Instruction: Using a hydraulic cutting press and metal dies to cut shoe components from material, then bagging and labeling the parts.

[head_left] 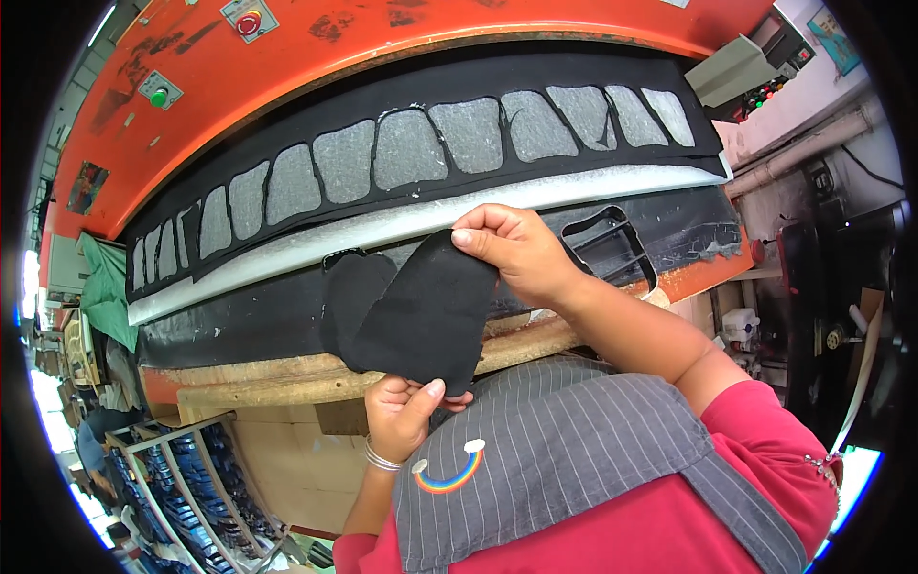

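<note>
A flat black fabric-like piece [435, 316] with rounded corners is stretched between my two hands above the near edge of the work surface. My right hand [521, 251] pinches its top corner between thumb and fingers. At its lower edge my left hand [406, 413] grips it, thumb on top. Just left of it, partly hidden behind it, are more black cut pieces [349, 297]. A black cutting die [641, 253], a hollow frame with crossbars, lies on the surface beside my right forearm. Beyond my hands stretches a long black sheet [488, 174] with several cut-out shapes showing grey underneath.
A white layer edge [382, 231] runs below the black sheet. The orange machine [316, 38] spans the back, with a red button [249, 23] and a green one [160, 97]. A wooden strip [277, 385] borders the surface. A rack [182, 478] of dark blue-black items stands lower left.
</note>
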{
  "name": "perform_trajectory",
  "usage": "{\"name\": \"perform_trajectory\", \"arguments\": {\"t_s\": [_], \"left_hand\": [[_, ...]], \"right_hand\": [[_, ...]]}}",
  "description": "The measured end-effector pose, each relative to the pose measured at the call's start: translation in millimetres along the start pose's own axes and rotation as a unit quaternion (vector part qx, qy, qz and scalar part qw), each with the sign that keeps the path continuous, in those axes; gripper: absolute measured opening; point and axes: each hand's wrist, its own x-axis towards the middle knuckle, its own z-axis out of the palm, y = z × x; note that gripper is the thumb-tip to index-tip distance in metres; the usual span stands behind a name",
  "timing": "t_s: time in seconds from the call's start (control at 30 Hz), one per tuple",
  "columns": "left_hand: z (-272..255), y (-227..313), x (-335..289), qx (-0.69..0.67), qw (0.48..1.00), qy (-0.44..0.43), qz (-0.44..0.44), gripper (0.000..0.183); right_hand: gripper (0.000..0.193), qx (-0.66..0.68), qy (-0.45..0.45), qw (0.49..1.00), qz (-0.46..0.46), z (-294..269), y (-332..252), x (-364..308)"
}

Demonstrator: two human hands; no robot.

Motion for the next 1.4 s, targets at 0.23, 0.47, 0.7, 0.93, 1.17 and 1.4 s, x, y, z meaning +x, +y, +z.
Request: {"name": "perform_trajectory", "arguments": {"t_s": [0.23, 0.47, 0.7, 0.93, 1.17, 1.4], "left_hand": [[0.5, 11.0, 3.2, 0.079, 0.993, -0.059, -0.059, 0.025], [-9.0, 20.7, 16.4, -0.126, 0.986, 0.048, 0.102, 0.052], [-2.7, 31.7, 22.4, 0.489, 0.771, 0.064, 0.402, 0.027], [-2.0, 24.7, 26.5, 0.513, 0.717, 0.055, 0.468, 0.033], [18.0, 17.1, 53.9, 0.504, 0.713, 0.027, 0.486, 0.033], [42.5, 6.6, 76.1, 0.469, 0.726, -0.031, 0.503, 0.032]], "right_hand": [[0.02, 0.012, -0.004, 1.0, -0.014, 1.8, 5.6, 5.0], [0.016, -0.053, -0.072, 0.992, 0.083, 6.2, -4.5, 9.1], [0.061, -0.196, -0.197, 0.935, -0.218, 6.2, 11.6, -5.5], [0.028, -0.315, -0.105, 0.861, -0.385, -5.1, 22.6, -31.3], [0.021, -0.36, -0.041, 0.816, -0.451, -34.6, 8.2, -52.6], [0.018, -0.429, -0.005, 0.747, -0.508, -65.1, 6.2, -83.6]]}}
